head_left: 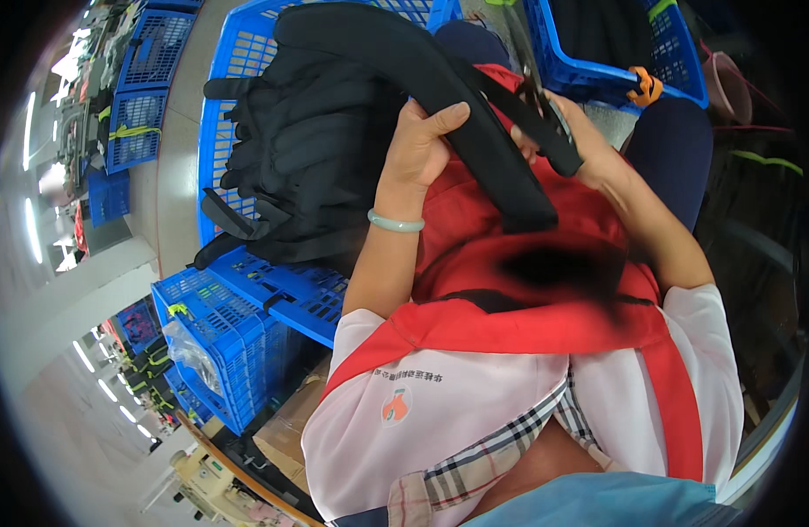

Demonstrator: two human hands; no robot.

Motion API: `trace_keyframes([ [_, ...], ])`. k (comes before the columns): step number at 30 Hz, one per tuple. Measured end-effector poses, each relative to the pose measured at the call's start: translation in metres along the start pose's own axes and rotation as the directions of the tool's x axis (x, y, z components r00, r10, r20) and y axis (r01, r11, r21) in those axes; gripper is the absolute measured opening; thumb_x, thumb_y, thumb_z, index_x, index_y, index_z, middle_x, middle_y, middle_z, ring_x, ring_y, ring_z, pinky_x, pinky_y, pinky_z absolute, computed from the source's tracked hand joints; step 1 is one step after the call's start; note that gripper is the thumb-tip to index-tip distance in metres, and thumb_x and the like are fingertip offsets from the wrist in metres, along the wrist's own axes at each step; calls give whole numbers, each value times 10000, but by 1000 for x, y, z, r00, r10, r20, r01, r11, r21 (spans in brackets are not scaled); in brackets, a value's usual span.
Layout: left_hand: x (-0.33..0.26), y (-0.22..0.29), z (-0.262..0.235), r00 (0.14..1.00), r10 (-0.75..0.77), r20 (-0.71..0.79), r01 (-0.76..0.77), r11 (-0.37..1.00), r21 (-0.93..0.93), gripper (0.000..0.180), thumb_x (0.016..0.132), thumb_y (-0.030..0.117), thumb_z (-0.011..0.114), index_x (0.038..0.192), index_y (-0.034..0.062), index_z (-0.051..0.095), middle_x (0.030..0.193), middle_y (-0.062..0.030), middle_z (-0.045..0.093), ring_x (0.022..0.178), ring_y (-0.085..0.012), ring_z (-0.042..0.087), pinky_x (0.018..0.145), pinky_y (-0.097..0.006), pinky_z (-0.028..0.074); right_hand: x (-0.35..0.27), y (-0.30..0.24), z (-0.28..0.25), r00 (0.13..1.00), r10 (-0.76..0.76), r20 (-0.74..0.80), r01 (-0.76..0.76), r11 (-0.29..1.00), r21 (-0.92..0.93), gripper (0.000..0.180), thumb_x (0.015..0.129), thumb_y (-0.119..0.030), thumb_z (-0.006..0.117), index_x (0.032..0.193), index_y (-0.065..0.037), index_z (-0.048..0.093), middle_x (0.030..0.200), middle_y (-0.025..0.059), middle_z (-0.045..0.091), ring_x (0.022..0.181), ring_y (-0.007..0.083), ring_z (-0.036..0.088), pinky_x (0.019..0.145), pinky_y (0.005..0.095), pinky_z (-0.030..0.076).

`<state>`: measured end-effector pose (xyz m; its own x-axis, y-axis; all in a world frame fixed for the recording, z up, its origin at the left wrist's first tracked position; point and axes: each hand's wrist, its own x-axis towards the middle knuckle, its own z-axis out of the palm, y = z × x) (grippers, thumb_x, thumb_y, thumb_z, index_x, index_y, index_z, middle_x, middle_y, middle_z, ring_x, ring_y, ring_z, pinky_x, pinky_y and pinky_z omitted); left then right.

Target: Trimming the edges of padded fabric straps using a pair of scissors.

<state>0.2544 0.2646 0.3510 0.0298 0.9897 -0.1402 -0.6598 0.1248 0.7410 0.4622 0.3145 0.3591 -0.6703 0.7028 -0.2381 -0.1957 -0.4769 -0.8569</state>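
A black padded strap (439,97) is gripped by the left hand (419,145) at mid-length. Its long axis runs upper left to lower right. Its narrow webbing end (532,127) is met by scissors (538,83), closed in the right hand (584,145), above a red bag (510,255).

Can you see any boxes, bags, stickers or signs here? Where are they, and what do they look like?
Badge: printed on the white shirt, low centre; a small orange shape under a line of dark writing.
Plastic bag: clear and crinkly, in the blue crate at lower left.
Cardboard box: brown, beneath that crate.
No screens or signs show.
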Motion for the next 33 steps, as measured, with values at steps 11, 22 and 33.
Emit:
trace_keyframes([
  [11,3,-7,-12,996,45,-71,-43,998,36,272,864,43,674,1122,13,593,1020,-91,655,942,-206,639,893,-335,512,9,-3,-65,870,-310,-383,211,937,-278,239,892,-201,670,1009,-10,584,798,34,633,662,84,578,595,209,467],
  [22,16,15,-9,947,242,-210,-246,969,7,243,870,51,671,1105,25,612,1041,-84,657,991,-210,630,920,-343,502,-6,11,-12,946,-324,-29,242,759,-604,252,809,-150,777,851,-30,559,711,-48,447,661,54,390,589,219,320],
  [33,-9,-7,7,991,114,-71,-107,990,94,311,783,-110,685,1074,-12,634,1032,-82,668,930,-176,652,884,-302,522,-3,8,-9,962,-255,-95,172,840,-515,262,811,-144,779,914,-36,564,719,-58,468,679,20,445,622,183,373],
])
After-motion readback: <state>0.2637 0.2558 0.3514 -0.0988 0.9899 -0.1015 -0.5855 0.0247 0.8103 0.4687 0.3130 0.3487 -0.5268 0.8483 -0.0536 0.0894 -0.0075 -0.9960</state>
